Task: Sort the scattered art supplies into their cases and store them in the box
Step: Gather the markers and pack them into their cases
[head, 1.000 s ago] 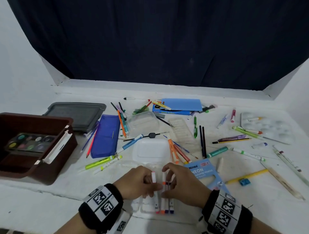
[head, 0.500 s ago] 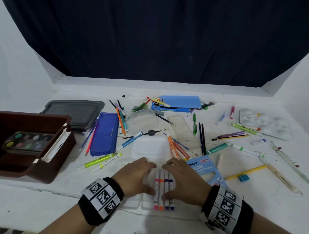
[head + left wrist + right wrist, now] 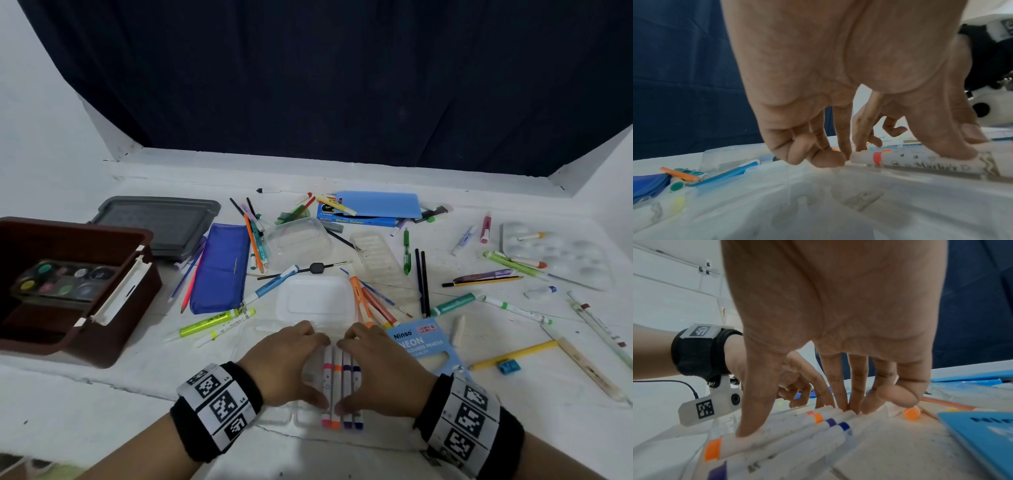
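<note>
Four white markers (image 3: pixel 342 380) with pink, orange, purple and blue bands lie side by side in a clear plastic tray (image 3: pixel 284 416) near the table's front edge. My left hand (image 3: pixel 287 363) flanks them on the left, my right hand (image 3: pixel 380 370) on the right. In the left wrist view the left hand (image 3: pixel 838 81) rests its thumb on the pink-banded marker (image 3: pixel 920 164) and touches that marker's far end with a fingertip. In the right wrist view the right hand (image 3: pixel 838 321) has straight fingers against the far ends of the markers (image 3: pixel 818 426) and its thumb lies on the orange one.
A brown box (image 3: pixel 113 346) holding a paint palette (image 3: pixel 58 281) stands at the left, with a grey lid (image 3: pixel 161 222) behind it. A blue pencil case (image 3: pixel 221 267), a white container (image 3: pixel 315 298), a Neon pencil pack (image 3: pixel 424 346) and several loose pens and pencils cover the middle and right.
A second ago both hands held the markers' far ends raised above the tray. The markers now lie flat in a row and the hands have lowered onto them.
</note>
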The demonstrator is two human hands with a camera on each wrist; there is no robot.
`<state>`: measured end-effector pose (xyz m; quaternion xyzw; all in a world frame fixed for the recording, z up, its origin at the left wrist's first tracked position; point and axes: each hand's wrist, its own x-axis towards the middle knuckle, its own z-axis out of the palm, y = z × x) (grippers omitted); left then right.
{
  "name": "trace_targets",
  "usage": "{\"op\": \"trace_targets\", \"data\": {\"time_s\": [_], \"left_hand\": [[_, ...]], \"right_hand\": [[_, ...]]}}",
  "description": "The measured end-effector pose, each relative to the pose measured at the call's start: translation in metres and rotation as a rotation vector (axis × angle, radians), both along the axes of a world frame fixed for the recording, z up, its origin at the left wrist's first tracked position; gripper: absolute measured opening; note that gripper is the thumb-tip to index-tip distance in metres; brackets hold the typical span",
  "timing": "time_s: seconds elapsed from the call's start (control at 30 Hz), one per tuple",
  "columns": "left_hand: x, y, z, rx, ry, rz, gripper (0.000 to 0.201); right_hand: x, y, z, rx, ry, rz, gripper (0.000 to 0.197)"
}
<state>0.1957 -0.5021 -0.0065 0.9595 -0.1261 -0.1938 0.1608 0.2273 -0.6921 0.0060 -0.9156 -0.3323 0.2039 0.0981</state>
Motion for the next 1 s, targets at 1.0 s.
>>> {"op": "trace_targets", "data": {"time_s": [1.0], "left_hand": [[0.010,-0.015,0.014,0.233,-0.028,-0.035,0.078]], "right_hand": [[0.005,0.018,0.015,-0.191,-0.108,0.076,0.065]]}}
